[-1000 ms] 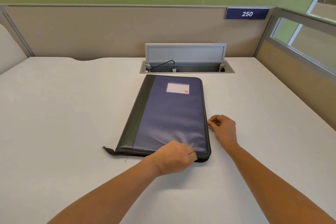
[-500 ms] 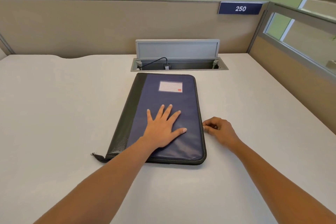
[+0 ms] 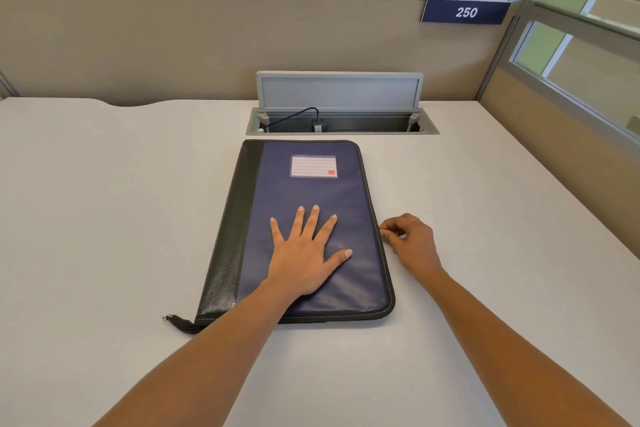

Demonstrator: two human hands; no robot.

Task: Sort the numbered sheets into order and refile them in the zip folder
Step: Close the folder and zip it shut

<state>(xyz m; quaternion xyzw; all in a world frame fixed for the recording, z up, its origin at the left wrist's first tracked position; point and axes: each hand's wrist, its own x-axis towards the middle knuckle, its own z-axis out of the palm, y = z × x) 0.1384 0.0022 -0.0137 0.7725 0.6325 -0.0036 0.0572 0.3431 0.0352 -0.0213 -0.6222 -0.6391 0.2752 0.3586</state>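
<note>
A navy zip folder (image 3: 311, 191) with a black spine strip and a white label lies closed and flat on the white desk (image 3: 104, 218), its long side running away from me. My left hand (image 3: 304, 253) rests flat on the cover with fingers spread. My right hand (image 3: 412, 243) sits at the folder's right edge, thumb and fingertips pinched at the zip line; the zip pull itself is too small to make out. A loose black zip tail (image 3: 180, 322) sticks out at the near left corner. No numbered sheets are visible.
An open cable hatch (image 3: 341, 104) with a raised grey lid and a plugged black cable sits just beyond the folder. Beige partition walls (image 3: 173, 45) close the desk at the back and right, with a blue "250" sign (image 3: 465, 11).
My left hand moved from the folder's near right corner up onto the cover and spread flat. My right hand stayed pinched at the right edge. The camera shifted slightly.
</note>
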